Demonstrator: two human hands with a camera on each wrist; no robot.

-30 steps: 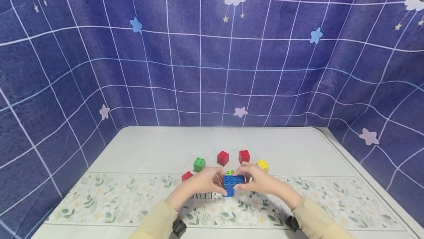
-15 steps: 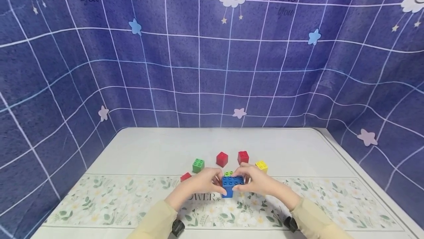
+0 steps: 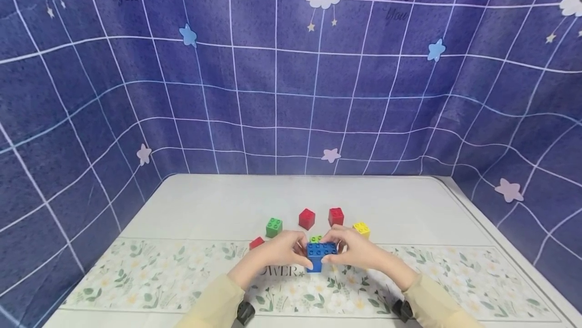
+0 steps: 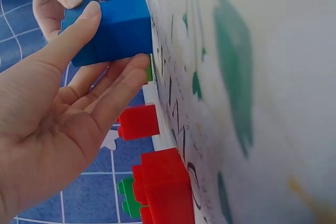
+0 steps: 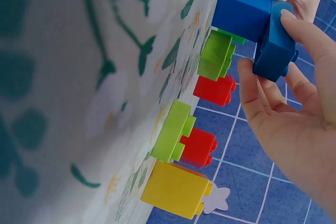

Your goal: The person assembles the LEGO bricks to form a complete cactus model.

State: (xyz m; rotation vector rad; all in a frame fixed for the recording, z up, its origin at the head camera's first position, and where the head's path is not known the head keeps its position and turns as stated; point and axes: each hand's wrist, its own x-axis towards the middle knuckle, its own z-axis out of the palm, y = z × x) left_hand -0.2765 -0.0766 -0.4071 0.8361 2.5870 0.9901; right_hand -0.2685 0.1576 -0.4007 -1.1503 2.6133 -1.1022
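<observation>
Two blue toy building bricks are stacked in front of me: a long eight-stud brick (image 3: pixel 321 248) lies on top of a tall blue block (image 3: pixel 314 266), its right end jutting out past the block. My left hand (image 3: pixel 285 247) grips the left side of the stack, thumb near the seam between the two and fingers behind, as the left wrist view shows. With thumb and fingers, my right hand (image 3: pixel 353 248) pinches the overhanging end of the long brick (image 5: pixel 275 45). In the right wrist view the tall block (image 5: pixel 241 10) stands close over the floral cloth.
Behind the hands are light green bricks (image 5: pixel 173 129), a green brick (image 3: pixel 274 227), two red bricks (image 3: pixel 306 219) and a yellow brick (image 3: pixel 361 229). Another red brick (image 3: pixel 256 242) lies left of my left hand. A floral runner (image 3: pixel 182 282) crosses the white table (image 3: pixel 218 196), with a blue curtain behind.
</observation>
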